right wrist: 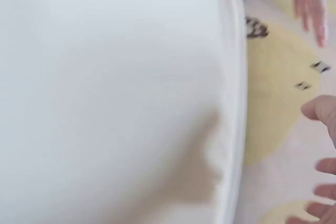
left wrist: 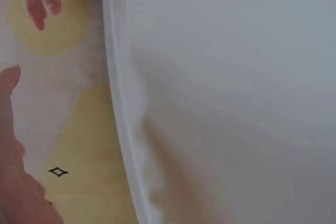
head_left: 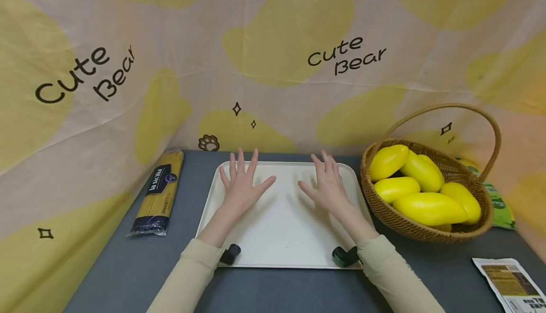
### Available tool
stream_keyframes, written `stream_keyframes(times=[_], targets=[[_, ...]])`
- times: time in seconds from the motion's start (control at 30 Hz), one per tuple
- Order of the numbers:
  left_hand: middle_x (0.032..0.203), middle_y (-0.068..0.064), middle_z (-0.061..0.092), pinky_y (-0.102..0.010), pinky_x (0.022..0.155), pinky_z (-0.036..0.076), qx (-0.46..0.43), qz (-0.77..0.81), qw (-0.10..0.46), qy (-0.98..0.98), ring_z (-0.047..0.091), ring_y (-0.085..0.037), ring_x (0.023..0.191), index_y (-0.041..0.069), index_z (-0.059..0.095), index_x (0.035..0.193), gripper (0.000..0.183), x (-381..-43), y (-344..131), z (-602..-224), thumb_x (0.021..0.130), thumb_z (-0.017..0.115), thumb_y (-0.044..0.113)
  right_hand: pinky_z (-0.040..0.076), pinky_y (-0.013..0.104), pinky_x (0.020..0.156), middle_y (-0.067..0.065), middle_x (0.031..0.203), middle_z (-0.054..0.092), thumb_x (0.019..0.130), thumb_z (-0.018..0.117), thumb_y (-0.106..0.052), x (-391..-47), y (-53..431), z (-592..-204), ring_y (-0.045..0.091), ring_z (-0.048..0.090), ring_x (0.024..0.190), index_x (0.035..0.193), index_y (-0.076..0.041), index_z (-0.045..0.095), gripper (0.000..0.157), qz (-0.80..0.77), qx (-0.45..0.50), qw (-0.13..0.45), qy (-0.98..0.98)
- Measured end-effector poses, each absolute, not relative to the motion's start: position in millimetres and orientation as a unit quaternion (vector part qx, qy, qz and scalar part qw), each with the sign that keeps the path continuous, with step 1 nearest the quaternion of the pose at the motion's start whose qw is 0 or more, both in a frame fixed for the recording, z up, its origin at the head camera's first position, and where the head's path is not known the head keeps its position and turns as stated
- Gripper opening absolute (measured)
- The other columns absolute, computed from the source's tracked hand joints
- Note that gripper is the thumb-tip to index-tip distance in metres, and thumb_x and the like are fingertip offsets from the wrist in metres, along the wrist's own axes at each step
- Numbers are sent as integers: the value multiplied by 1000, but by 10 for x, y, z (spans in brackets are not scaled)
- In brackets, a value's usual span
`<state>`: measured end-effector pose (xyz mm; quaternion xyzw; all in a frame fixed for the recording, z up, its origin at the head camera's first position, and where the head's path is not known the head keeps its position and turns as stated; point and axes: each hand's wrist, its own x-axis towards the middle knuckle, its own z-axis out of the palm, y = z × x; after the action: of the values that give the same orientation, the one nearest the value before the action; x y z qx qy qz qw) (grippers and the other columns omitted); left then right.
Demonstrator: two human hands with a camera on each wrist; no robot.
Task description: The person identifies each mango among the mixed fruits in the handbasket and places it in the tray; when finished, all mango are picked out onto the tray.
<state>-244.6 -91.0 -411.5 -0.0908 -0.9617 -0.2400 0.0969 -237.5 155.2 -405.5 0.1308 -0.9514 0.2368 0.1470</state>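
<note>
Both hands hover over a white rectangular tray (head_left: pixel 286 237) on the grey table. My left hand (head_left: pixel 242 187) is above the tray's left half, its fingers spread and thumb pointing inward. Above the right half is my right hand (head_left: pixel 327 187), also with fingers spread. Neither hand holds anything, and soft shadows fall on the tray beneath them. In the left wrist view, part of the left hand (left wrist: pixel 21 182) shows at the left edge. The right wrist view catches the right hand's thumb and fingertips (right wrist: pixel 326 165) at its right edge.
Left of the tray lies a spaghetti packet (head_left: pixel 159 194). At right stands a wicker basket (head_left: pixel 426 235) with a tall handle, holding several yellow mango-like fruits (head_left: pixel 428 209). Behind it is a green packet (head_left: pixel 501 209). A white-and-brown pouch (head_left: pixel 512 282) lies front right. A patterned cloth (head_left: pixel 273 67) hangs behind.
</note>
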Motion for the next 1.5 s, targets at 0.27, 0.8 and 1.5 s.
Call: stream_keyframes(times=[0.27,0.8,1.5], targets=[[159,-16,21,-56,114,19,-154,-388,50,-907,19,-34,145,4,20,155,84,-1867,-1350,-4065,94,61,44,56,35,71,4,107,66,85,74,-20,-1763,1893,-3447,18,63,86,110,-10,67,27,237,265,248,-901],[157,-33,0,-71,106,1,-140,-308,-104,-935,1,-51,142,-5,8,153,111,-1340,-2287,-4352,83,70,54,41,66,82,30,128,51,84,76,-40,-1322,3418,-2997,51,48,112,129,-1,57,62,136,150,50,-978],[159,-27,1,-66,109,-3,-217,-313,-142,-914,-4,-44,145,-5,5,153,119,-1490,-2370,-4479,76,77,50,45,41,66,34,129,48,83,77,-40,-1247,3858,-3179,45,55,99,143,-3,44,78,193,90,-28,-977]])
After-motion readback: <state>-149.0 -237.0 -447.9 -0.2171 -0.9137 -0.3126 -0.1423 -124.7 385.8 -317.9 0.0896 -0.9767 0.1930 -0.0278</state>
